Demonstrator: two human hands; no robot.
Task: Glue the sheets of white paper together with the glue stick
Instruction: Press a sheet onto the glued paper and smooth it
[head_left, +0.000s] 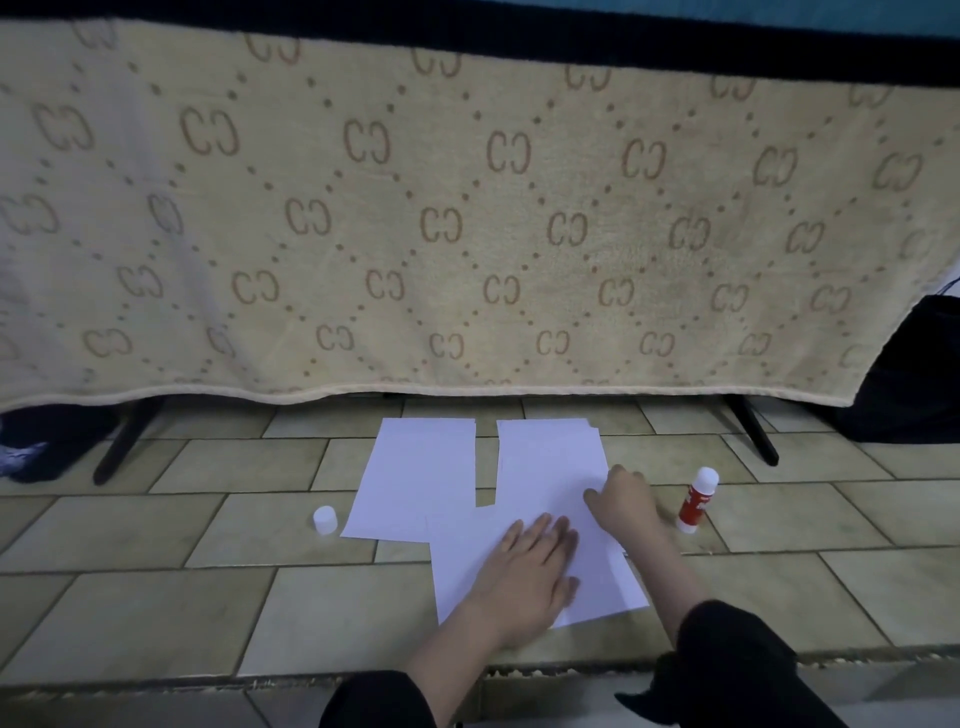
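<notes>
Pressing seems to be the step in hand: the left hand (535, 566) lies flat and open, palm down, on the nearest sheet (597, 582), gripping nothing, while the right hand (621, 501) rests with bent fingers on the sheets just beyond it, near their right edge; whether it pinches a corner I cannot tell. The glue stick (697, 500) stands upright on the tiled floor (156, 597) just to the right of the paper, uncapped, and its white cap (325, 519) sits apart on the far left of the paper. That suggests glue has already gone on and a sheet is being smoothed down, though no glue shows on the paper. One separate sheet (415, 478) on the left lies untouched, so more joining probably remains. Counted: one glue stick, one cap, two hands, and at least three sheets, with the stack on the right (548, 457) showing staggered corners, so it probably holds more than one.
</notes>
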